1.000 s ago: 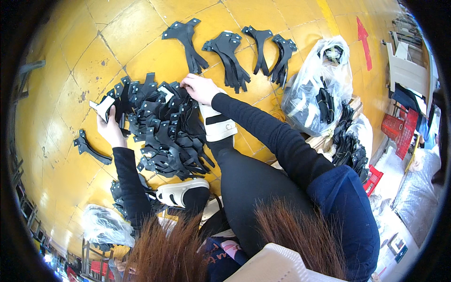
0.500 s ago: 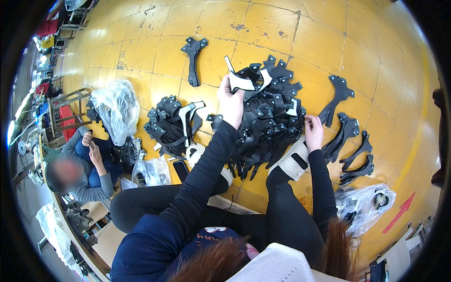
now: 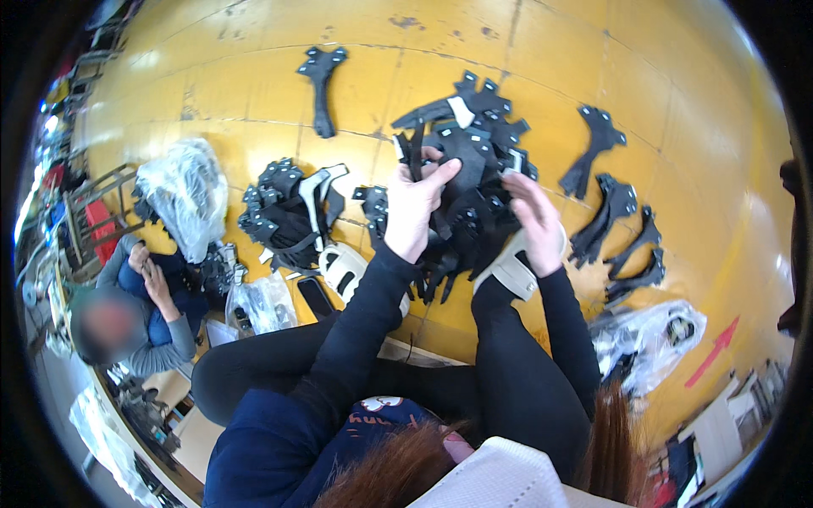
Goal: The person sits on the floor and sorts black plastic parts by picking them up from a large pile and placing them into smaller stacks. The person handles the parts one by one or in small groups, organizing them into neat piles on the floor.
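In front of my feet a large heap of black Y-shaped strap pieces (image 3: 464, 233) lies on the yellow floor. Over it, my left hand (image 3: 410, 210) is closed with the thumb pressing on a black strap piece (image 3: 468, 158); a narrow band rises beside the fingers. My right hand (image 3: 539, 222) hovers at the heap's right side, fingers stretched out and slightly smeared, holding nothing visible. A strap piece with pale lining (image 3: 461, 112) shows on the far side of the heap. Part of the held piece blends into the black heap.
A smaller heap (image 3: 275, 224) lies left, topped by a white-lined piece (image 3: 312, 193). Single straps (image 3: 322, 95) lie far off and to the right (image 3: 593, 151). A phone (image 3: 316, 296), plastic bags (image 3: 190, 190) and a seated co-worker (image 3: 161, 313) are left; another bag (image 3: 652, 343) sits right.
My left hand has lowered onto the heap, and the raised white-lined piece no longer shows there. My right hand has shifted slightly left, its fingers now stretched out. The whole view has shifted a little.
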{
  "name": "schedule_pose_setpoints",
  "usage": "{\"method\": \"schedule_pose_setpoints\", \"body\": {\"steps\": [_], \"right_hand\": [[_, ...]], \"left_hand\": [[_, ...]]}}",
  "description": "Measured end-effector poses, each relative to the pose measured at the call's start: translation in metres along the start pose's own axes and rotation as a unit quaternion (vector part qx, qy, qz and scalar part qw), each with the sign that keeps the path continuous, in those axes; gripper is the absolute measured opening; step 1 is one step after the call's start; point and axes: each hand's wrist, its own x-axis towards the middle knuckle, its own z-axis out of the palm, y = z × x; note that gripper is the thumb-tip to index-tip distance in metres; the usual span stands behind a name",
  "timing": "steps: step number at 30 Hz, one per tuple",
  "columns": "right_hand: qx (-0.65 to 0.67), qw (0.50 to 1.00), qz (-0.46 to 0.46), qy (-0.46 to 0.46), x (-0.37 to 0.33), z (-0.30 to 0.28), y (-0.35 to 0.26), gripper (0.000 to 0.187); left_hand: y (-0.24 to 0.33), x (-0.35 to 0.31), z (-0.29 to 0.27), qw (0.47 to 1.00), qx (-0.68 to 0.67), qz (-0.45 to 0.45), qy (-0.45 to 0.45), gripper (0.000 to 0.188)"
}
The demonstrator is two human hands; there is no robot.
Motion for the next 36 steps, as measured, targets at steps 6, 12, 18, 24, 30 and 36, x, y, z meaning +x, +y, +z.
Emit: {"method": "schedule_pose_setpoints", "body": {"steps": [6,12,18,24,30,36], "right_hand": [[0.057,0.993,0.098,-0.024,-0.001,0.027,-0.021,0.039],[0.119,0.984,0.132,0.027,-0.006,0.020,-0.020,0.024],[0.129,0.981,0.139,0.035,-0.009,0.020,-0.019,0.023],[0.128,0.973,0.184,0.055,-0.014,-0.014,-0.011,0.026],[0.061,0.948,0.136,0.280,-0.028,-0.092,-0.010,0.013],[0.122,0.918,0.094,0.367,-0.044,-0.131,-0.024,0.011]], "left_hand": [[-0.024,-0.008,0.007,0.998,0.018,-0.064,-0.016,0.027],[-0.034,-0.009,0.010,0.996,-0.005,-0.077,-0.044,0.022],[-0.040,-0.007,0.008,0.995,0.008,-0.089,-0.048,0.023],[-0.057,-0.013,0.010,0.964,0.134,-0.176,-0.149,0.032],[-0.100,-0.027,0.011,0.915,0.264,-0.180,-0.248,0.040],[-0.122,-0.046,0.022,0.829,0.431,-0.104,-0.342,0.049]]}}
